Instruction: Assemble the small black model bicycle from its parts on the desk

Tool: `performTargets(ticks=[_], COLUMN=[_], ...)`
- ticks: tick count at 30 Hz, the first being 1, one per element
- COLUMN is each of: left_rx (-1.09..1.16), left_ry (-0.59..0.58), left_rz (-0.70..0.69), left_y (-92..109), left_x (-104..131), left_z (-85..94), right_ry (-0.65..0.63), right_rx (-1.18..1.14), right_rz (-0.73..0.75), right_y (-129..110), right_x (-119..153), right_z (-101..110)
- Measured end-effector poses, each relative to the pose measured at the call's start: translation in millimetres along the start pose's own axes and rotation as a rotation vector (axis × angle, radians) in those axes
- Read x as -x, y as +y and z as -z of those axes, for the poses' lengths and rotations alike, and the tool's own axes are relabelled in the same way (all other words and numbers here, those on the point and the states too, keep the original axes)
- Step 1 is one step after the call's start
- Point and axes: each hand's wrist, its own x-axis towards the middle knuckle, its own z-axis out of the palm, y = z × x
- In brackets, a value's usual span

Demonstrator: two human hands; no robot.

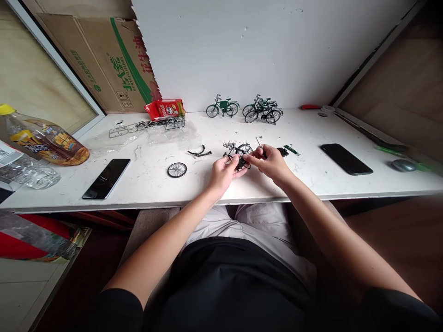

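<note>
Fingers of my left hand are closed round a small black bicycle frame just above the white table. My right hand pinches a thin screwdriver, its shaft pointing up and left, and its fingertips touch the frame's right side. A spoked wheel shows behind the frame, with silvery handlebars at its left. Left of my hands lie a loose wheel and black curved parts. A green strip lies right of my right hand.
Small model bicycles stand along the back wall. A phone lies at left and another at right. Bottles are at far left. A red packet, parts frames and clear plastic lie at back left.
</note>
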Motion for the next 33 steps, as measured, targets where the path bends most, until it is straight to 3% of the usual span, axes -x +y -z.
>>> performTargets(ticks=[25,33], left_rx=[0.04,0.023], left_ry=[0.052,0.096], left_rz=[0.041,0.023], left_y=[3.9,5.1], left_x=[0.0,1.5], left_z=[-3.4,-4.6], right_ry=[0.024,0.016], right_rx=[0.02,-0.046], right_rz=[0.09,0.039], right_y=[0.8,-1.8], right_x=[2.3,5.3], right_z=[-7.0,-11.6])
